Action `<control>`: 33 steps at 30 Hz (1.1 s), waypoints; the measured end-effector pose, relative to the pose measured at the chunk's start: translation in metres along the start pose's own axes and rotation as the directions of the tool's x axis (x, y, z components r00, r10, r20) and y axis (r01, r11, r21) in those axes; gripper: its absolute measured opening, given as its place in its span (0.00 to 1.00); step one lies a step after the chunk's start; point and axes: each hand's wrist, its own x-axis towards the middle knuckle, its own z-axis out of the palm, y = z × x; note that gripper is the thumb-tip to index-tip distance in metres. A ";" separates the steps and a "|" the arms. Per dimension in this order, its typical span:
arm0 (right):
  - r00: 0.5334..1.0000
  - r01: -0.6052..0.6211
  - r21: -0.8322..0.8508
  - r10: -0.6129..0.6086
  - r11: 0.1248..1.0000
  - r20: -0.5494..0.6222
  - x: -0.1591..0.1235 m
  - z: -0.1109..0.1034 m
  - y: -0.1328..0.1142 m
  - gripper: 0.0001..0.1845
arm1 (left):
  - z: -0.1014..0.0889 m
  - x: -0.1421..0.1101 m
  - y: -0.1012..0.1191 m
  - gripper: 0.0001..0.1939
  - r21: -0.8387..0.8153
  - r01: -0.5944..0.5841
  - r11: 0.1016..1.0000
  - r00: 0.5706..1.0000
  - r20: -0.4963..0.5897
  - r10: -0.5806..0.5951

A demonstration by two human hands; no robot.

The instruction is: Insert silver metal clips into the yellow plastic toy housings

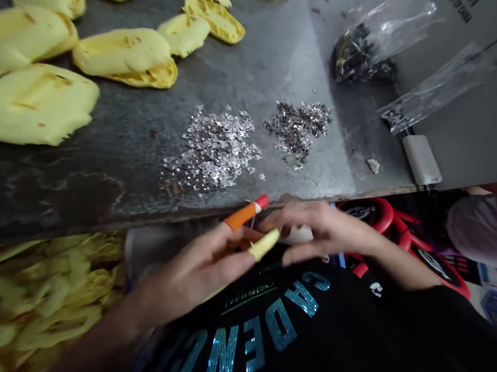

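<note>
My left hand (207,264), blurred, is closed on a yellow moulded piece (265,244) whose end sticks out past the thumb. Orange and red wraps cover one of its fingers. Close beside it, my right hand (320,226) has its thumb apart from its bent fingers, and the fingertips reach the left fingers; no held thing shows in it. Just beyond both hands, on the metal table (291,185), lie a larger heap of small silvery metal pieces (219,145) and a smaller, darker heap (298,127).
Several yellow moulded shapes (31,105) lie on the table's far left. More yellow pieces (50,293) fill the space below left. Plastic bags of small dark parts (361,54) and a white block (421,160) are at right. Red ring-shaped things (439,262) lie below right.
</note>
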 end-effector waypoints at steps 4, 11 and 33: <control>0.796 -0.323 -0.144 0.187 0.935 -0.576 -0.033 -0.023 0.055 0.07 | 0.010 0.004 -0.004 0.29 -0.329 -0.018 0.944 0.991 -0.129 -0.026; 0.837 -0.387 -0.530 0.047 0.755 -0.545 -0.029 -0.039 0.112 0.08 | 0.029 0.014 0.007 0.29 -0.540 -0.084 0.838 0.958 -0.276 -0.082; 0.886 0.166 -0.374 -0.304 0.913 -0.349 0.026 -0.020 0.028 0.05 | 0.032 0.019 -0.020 0.33 -0.734 0.051 0.677 0.998 0.052 -0.019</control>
